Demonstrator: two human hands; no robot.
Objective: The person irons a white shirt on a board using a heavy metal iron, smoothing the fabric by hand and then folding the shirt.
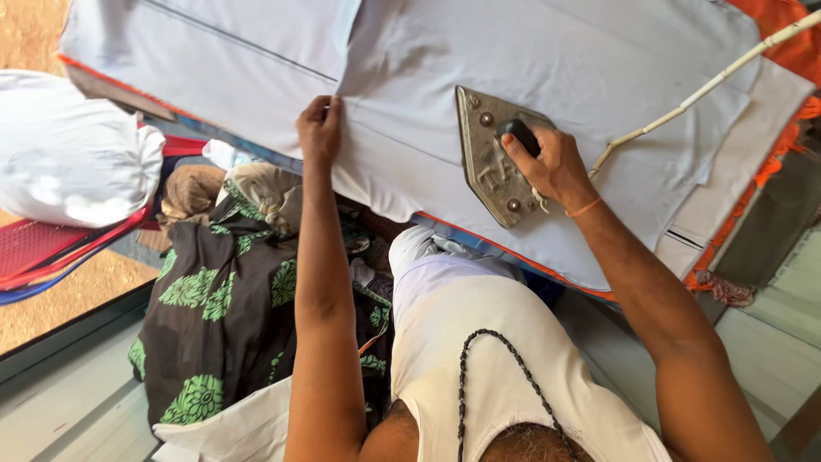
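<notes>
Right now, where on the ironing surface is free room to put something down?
Free cloth lies on the pale blue garment above the iron, and between the left hand and the iron. The white cord crosses the right side. The clothes pile is crowded.

Heavy metal iron sits flat on pale blue cloth, spread smooth.

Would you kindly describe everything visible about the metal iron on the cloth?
The grey, wedge-shaped metal iron looks heavy and worn, with round rivets and a raised mark on its top plate. It lies flat on the pale blue cloth. The right hand grips its black handle. A white cord runs off toward the upper right.
</notes>
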